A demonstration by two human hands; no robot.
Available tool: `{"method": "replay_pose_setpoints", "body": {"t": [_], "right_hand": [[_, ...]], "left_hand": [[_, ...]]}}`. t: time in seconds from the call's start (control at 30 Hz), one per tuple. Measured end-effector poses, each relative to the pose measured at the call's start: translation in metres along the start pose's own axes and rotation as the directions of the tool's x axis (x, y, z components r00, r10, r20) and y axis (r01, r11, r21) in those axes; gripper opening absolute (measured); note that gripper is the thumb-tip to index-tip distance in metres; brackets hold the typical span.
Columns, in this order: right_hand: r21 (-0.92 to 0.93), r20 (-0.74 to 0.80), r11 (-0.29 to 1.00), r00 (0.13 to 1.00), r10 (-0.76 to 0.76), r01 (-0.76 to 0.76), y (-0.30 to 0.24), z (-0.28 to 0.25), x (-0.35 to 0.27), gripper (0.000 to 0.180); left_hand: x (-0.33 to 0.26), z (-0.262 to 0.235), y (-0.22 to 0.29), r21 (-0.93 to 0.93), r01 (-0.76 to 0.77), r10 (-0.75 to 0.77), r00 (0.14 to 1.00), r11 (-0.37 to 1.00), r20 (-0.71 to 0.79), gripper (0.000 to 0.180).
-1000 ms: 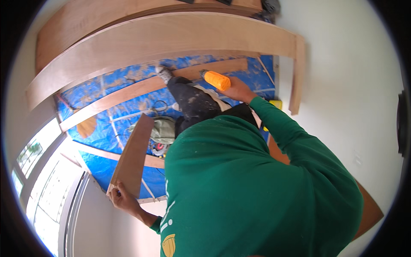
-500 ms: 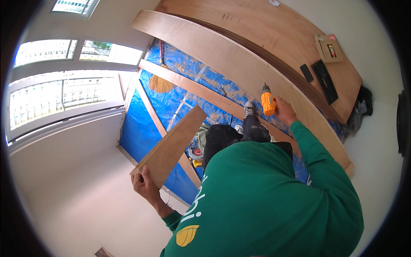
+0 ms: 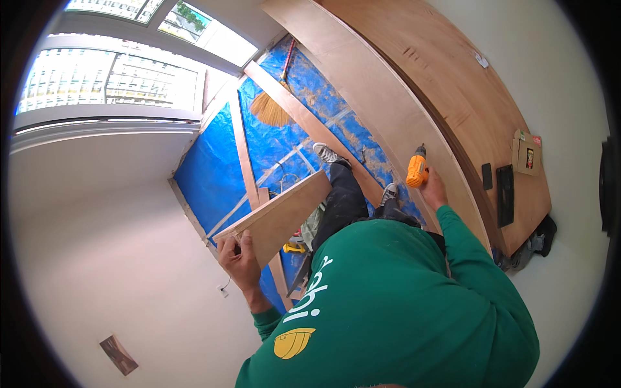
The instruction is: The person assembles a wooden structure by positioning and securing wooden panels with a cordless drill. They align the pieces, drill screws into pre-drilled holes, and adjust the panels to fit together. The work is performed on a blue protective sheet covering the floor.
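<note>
My left hand grips one end of a short wooden board, fingers wrapped around its edge and thumb on its face. The board slants up and away to the right, in front of my legs. In my right hand is an orange cordless drill, its dark chuck pointing away from me. The drill hangs over a long, wide wooden panel that runs from the far wall toward my right side. Part of the drill's handle is hidden by my fingers.
Blue sheeting strewn with sawdust covers the floor. Thin wooden strips lie across it, with a straw broom beyond. A yellow power tool sits below the held board. At right, a large panel carries a cardboard box and a black case.
My view has turned and my feet have stepped, one shoe now farther forward on the left. Both hands keep hold of the board and the drill.
</note>
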State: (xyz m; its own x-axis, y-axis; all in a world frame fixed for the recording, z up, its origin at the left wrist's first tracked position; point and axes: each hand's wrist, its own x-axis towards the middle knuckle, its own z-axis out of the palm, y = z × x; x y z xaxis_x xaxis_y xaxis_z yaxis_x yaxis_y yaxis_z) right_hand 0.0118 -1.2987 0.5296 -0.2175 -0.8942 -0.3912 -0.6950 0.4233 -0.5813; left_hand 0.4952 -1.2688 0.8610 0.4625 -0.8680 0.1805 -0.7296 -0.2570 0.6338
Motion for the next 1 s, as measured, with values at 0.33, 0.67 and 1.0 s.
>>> {"method": "replay_pose_setpoints", "body": {"t": [0.33,0.67,1.0], "right_hand": [[-0.257,0.071,0.965,0.995,0.074,-0.054,-0.111,0.035,0.158,0.050],[-0.477,0.118,0.874,0.992,-0.044,0.096,-0.184,0.044,0.289,0.050],[-0.354,0.167,0.931,0.986,-0.029,0.087,-0.201,0.056,0.379,0.052]], "left_hand": [[0.196,0.038,-0.005,0.022,-0.131,0.122,0.965,0.991,0.231,0.031],[0.364,0.062,0.020,0.011,-0.307,0.297,0.930,0.952,0.216,0.038],[0.509,0.086,0.061,0.077,-0.422,0.379,0.869,0.903,0.317,0.033]]}}
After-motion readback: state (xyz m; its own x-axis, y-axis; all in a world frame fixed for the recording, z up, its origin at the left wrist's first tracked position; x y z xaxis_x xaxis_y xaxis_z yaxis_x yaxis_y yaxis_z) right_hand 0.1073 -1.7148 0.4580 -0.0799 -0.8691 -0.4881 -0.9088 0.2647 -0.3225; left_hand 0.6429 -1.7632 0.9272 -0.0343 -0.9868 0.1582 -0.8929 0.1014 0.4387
